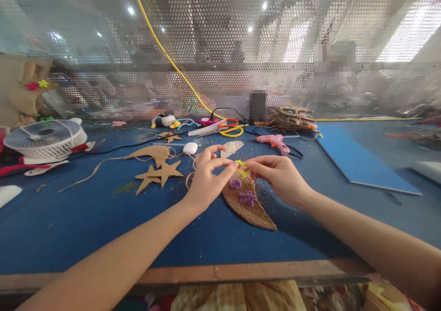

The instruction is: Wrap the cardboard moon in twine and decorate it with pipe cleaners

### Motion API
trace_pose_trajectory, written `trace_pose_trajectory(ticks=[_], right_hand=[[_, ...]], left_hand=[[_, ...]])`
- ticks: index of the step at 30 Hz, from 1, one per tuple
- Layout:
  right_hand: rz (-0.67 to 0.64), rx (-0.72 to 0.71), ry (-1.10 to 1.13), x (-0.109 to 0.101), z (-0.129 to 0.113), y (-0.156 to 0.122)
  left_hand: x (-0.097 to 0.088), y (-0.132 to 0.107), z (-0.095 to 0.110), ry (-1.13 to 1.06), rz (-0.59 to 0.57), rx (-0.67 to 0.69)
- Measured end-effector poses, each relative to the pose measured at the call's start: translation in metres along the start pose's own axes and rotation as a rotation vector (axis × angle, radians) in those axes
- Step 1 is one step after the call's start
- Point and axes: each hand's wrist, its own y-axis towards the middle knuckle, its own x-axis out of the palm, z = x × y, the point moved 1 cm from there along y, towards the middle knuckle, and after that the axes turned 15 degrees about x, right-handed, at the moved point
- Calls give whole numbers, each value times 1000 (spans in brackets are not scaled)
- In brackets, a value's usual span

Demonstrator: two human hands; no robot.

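Both hands meet over a twine-wrapped crescent (pixel 248 210) lying on the blue table (pixel 103 228). My left hand (pixel 206 178) and my right hand (pixel 277 175) pinch a small yellow flower-shaped piece (pixel 241 167) between their fingertips, just above the crescent's upper end. Two purple flower pieces (pixel 247 198) sit on the crescent's surface, below the yellow one.
Cardboard stars (pixel 161 173) and a cardboard crescent (pixel 151 153) with loose twine lie to the left. A pink glue gun (pixel 275 142), scissors (pixel 230 127), a white egg shape (pixel 190 148) and a twine bundle (pixel 292 118) sit behind. A small white fan (pixel 44 138) stands far left; a blue sheet (pixel 358 164) lies right. A perforated screen (pixel 220 49) backs the table.
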Motion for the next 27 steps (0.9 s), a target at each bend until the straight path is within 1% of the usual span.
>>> trace_pose_trajectory(ticks=[2,7,13,17,19,20,22,25,27], right_hand=[[23,-16,-60,-1,0,0],[48,-29,-168,-2,-2,-1],[66,-70,-299,2,-6,-7],[121,-100,-365,3,-6,-10],[130,-112,-352,3,-7,-10],[131,-116,-323,2,-7,-9],[139,-118,-220,0,-7,-6],[150,-114,-59,-2,-6,-2],[141,-125,-16,-2,-5,-1]], left_hand=[[0,0,2,36,-7,24],[1,-1,3,64,-53,12],[1,-1,7,126,-101,36],[0,-1,11,167,-99,85],[0,0,12,166,-105,89],[0,0,12,157,-108,70],[1,0,9,113,-128,-3],[5,-1,4,-13,-191,-110],[7,-2,1,-99,-208,-146]])
